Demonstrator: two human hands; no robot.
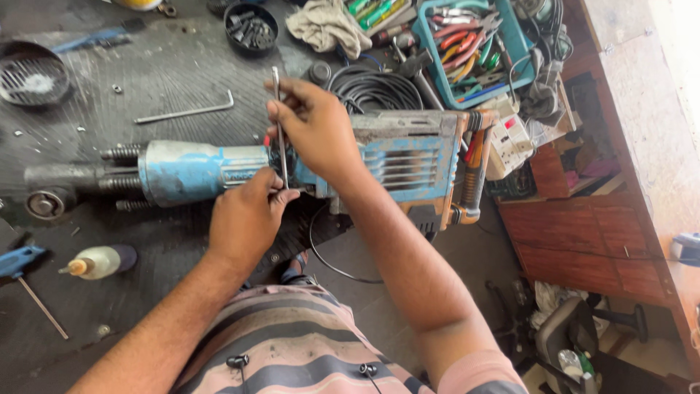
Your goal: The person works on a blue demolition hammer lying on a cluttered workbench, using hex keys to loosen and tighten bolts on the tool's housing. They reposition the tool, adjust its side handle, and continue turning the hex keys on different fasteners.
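Note:
A big blue and grey demolition hammer (191, 171) lies on its side across the dark rubber mat. My right hand (315, 128) grips the top of a long thin metal key (276, 86) that stands upright against the tool's middle. My left hand (246, 216) pinches the lower end of the same key where it meets the blue housing. The key's tip is hidden by my fingers. The tool's orange handle (472, 169) points right, near the mat's edge.
A loose hex key (184, 113) lies behind the tool. A round metal grille (30, 79) sits far left, a small glue bottle (99, 262) front left. A teal tray of pliers (467, 45), coiled black cable (376, 90), a rag (327, 25) and a white power strip (510, 143) crowd the back right.

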